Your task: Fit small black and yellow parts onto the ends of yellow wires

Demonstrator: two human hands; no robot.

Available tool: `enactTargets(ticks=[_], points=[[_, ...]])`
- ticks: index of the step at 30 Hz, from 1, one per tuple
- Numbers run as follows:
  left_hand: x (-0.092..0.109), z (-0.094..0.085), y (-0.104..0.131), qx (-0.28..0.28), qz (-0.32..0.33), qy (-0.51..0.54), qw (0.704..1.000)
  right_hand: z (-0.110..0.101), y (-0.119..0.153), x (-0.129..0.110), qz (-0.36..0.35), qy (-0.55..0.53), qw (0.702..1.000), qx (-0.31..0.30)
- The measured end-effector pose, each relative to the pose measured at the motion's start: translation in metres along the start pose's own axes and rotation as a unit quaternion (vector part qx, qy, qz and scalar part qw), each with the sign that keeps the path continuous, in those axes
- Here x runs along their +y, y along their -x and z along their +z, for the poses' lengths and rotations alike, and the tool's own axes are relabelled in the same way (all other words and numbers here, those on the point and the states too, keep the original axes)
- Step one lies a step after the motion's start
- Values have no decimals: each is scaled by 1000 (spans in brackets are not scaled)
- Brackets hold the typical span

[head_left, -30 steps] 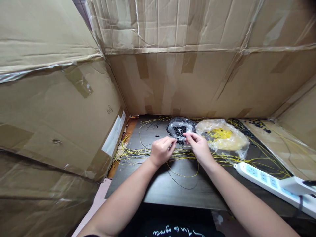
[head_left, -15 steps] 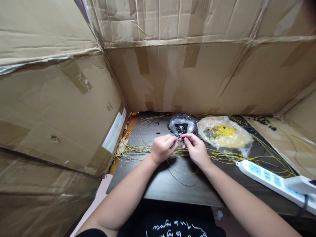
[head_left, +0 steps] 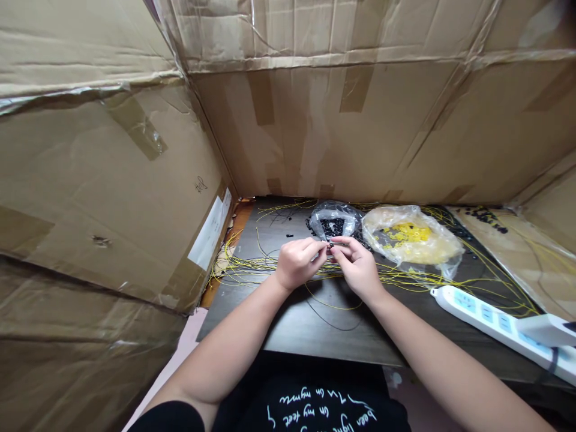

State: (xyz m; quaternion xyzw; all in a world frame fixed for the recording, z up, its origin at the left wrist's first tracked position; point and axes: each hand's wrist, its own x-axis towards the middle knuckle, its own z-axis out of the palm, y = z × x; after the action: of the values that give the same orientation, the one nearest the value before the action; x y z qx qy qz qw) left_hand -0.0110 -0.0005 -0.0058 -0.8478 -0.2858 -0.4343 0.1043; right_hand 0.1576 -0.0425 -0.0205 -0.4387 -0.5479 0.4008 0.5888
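My left hand (head_left: 300, 261) and my right hand (head_left: 357, 267) meet fingertip to fingertip above the dark table (head_left: 292, 324). Between them shows a small black piece (head_left: 332, 245), pinched by the right thumb and fingers. The left fingers are closed right beside it; what they pinch is too small to make out. Thin yellow and black wires (head_left: 252, 267) run across the table under both hands. Just beyond the fingertips lies an open clear bag of small black parts (head_left: 333, 226). To its right sits a clear bag of small yellow parts (head_left: 407, 233).
A white power strip (head_left: 490, 318) with a plug in it lies at the right front. Cardboard walls (head_left: 337, 138) close in the back and sides. Black pieces (head_left: 488, 217) lie on a cardboard sheet (head_left: 508, 243) at the far right.
The camera view has shifted slightly. My fingertips have drawn a little closer together, and the black piece between them shows more plainly.
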Motion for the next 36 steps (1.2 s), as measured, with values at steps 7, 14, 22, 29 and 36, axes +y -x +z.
enactTargets(ticks=[7, 14, 22, 29, 36], points=[[0, 0, -1, -11, -2, 2, 1000, 0, 1, 0, 6, 9, 1000, -4], [0, 0, -1, -17, -4, 4, 1000, 0, 1, -2, 10, -7, 1000, 4], [1, 0, -2, -25, 5, -18, 1000, 1, 1, -1, 4, 13, 1000, -1], [0, 1, -1, -31, 8, -13, 999, -2, 0, 0, -2, 18, 1000, 3], [-1, 0, -1, -44, -25, 54, 997, -4, -1, 0, -28, 48, 998, 10]])
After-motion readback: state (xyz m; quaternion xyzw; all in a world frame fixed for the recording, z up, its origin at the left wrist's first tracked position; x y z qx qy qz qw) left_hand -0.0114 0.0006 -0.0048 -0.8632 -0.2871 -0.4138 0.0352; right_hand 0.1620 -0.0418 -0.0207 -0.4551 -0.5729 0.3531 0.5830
